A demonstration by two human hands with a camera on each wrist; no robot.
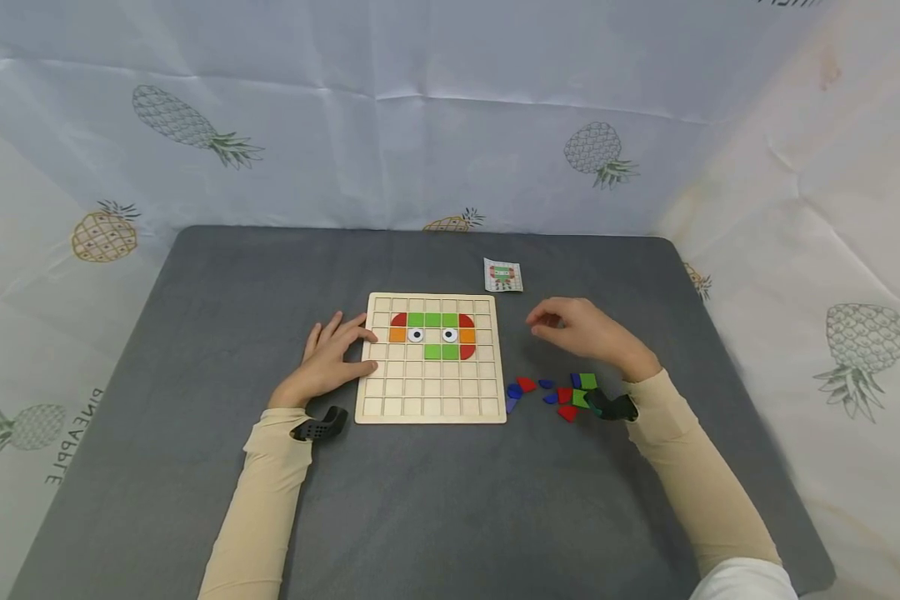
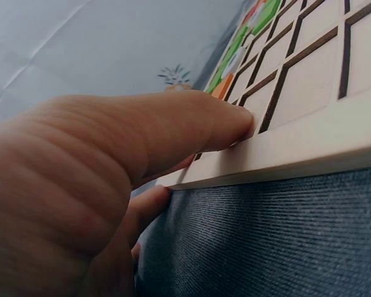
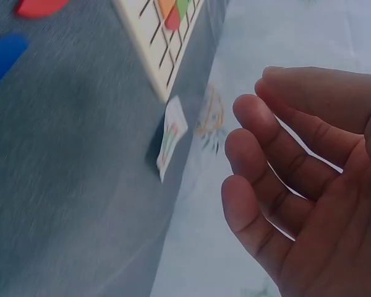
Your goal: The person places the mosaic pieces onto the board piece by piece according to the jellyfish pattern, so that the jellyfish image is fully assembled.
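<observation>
A pale wooden grid board [image 1: 405, 387] lies on the grey table. On its upper half sit green tiles [image 1: 441, 352], orange tiles [image 1: 467, 335], red rounded-corner tiles [image 1: 467, 320] and two eye tiles [image 1: 449, 335]. My left hand [image 1: 328, 360] rests at the board's left edge, its thumb [image 2: 198, 124] lying over the rim and the other fingers spread along that side. To the right of the board my right hand [image 1: 588, 329] hovers above the table. Its fingers [image 3: 244, 201] are loosely bent, thumb close to the index finger, with nothing visible between them.
A small picture card [image 1: 503, 276] with a printed pattern lies beyond the board's upper right corner. Right of the board are loose blue pieces [image 1: 513, 391], red pieces [image 1: 567, 412] and green pieces [image 1: 581, 398], partly under the right wrist's black strap [image 1: 612, 407].
</observation>
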